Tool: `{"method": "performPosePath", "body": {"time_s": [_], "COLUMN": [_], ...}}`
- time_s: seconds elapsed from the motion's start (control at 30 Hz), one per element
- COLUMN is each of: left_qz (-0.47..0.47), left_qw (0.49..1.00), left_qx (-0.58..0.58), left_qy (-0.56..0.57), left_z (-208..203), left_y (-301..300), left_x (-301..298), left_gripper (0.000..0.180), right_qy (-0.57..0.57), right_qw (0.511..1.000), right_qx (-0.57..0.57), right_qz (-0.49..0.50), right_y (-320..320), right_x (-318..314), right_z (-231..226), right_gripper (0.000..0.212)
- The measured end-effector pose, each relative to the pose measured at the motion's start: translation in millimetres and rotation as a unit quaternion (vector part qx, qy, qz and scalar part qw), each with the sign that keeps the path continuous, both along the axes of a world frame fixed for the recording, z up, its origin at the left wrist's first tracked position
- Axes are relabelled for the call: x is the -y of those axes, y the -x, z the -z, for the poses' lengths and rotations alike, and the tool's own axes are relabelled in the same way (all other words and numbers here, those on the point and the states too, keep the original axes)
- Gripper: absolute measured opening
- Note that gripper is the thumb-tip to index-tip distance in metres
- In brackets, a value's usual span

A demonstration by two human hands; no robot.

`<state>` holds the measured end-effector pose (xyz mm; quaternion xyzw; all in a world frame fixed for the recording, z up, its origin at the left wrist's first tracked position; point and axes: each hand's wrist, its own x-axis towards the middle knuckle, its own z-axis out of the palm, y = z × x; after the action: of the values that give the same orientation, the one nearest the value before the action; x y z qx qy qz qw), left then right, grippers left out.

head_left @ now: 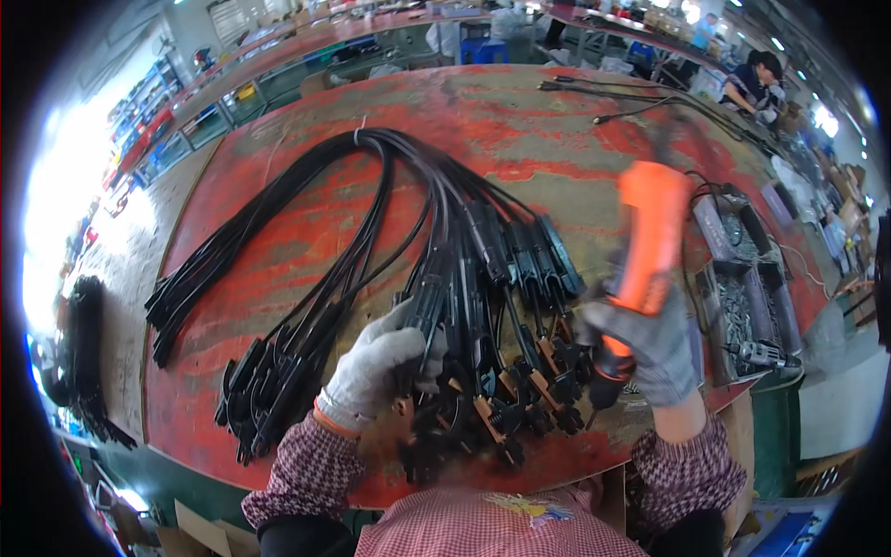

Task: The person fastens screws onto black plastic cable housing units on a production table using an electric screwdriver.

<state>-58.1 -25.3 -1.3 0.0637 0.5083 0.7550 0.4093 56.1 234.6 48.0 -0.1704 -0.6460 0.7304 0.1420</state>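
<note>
Head view: the white-gloved left hand (pixel 371 362) curls its fingers around a black fitting (pixel 428 299) on the near side of a black cable bundle (pixel 251 215), laid across the worn red tabletop (pixel 594 200). The grey-gloved right hand (pixel 657 348) wraps an orange power driver (pixel 650 227), dark nose downward, beside the fittings.

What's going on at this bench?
A person in gloves is working over a red, worn table spread with black cables. The left hand is closed around a black cable end, among many similar ends lying close to the person. The right hand grips an orange power tool, somewhat blurred, its dark nose pointing down beside the pile. On the right side, boxes hold small metal parts.
</note>
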Motion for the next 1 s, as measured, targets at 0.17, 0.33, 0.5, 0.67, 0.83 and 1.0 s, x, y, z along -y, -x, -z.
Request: {"method": "performPosePath", "body": {"time_s": [0.17,0.33,0.5,0.67,0.83,1.0], "left_qz": [0.099,0.001,0.047,0.059,-0.014,-0.032], "left_qw": [0.982,0.907,0.974,0.971,0.999,0.981], "left_qx": [-0.151,-0.376,-0.197,0.016,-0.020,-0.171], "left_qy": [0.054,0.190,-0.099,-0.233,-0.043,0.083], "left_z": [-31,-31,13,25,-21,8], "left_y": [-7,11,-18,-59,-57,-50], "left_x": [-36,-2,9,-1,-24,-50], "left_gripper": [0.054,0.041,0.060,0.087,0.056,0.069], "right_qy": [-0.123,0.041,-0.004,-0.131,-0.093,-0.278], "right_qw": [0.980,0.966,0.973,0.986,0.993,0.960], "right_qx": [0.074,0.030,-0.001,-0.055,0.066,-0.039], "right_qz": [-0.139,-0.253,-0.230,-0.092,0.000,0.021], "right_y": [90,147,150,168,146,119], "right_x": [15,45,70,38,18,22], "right_z": [36,23,-35,-32,-24,-4], "right_gripper": [0.057,0.054,0.052,0.042,0.044,0.053]}}
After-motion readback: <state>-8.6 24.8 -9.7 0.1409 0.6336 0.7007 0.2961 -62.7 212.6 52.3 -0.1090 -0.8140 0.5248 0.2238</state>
